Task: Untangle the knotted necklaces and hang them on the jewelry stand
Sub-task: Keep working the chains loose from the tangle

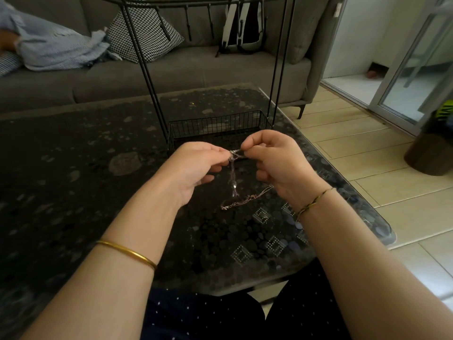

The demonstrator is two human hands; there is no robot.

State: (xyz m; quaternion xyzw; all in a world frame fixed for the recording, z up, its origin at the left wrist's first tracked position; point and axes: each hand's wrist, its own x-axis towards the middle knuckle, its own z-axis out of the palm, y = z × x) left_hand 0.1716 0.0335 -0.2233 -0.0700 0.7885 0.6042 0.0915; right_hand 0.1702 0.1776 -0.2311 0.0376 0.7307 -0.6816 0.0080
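Observation:
My left hand (196, 165) and my right hand (274, 160) are raised above the dark glass table (73, 168), and both pinch the knotted necklaces (233, 173) at a tangle between their fingertips. Thin silver strands hang down from the knot, blurred. A rose-gold chain end (242, 200) trails onto the table below my right hand. The black wire jewelry stand (147, 69) rises just behind my hands, with a mesh basket base (218, 126) and hooks along its top bar; nothing hangs on the visible hooks.
A grey sofa (171, 77) runs behind the table, with a patterned cushion (144, 33), a bag (242, 25) and a person in striped clothes (49, 45) at left. Tiled floor (355, 148) and a glass sliding door (416, 77) lie to the right.

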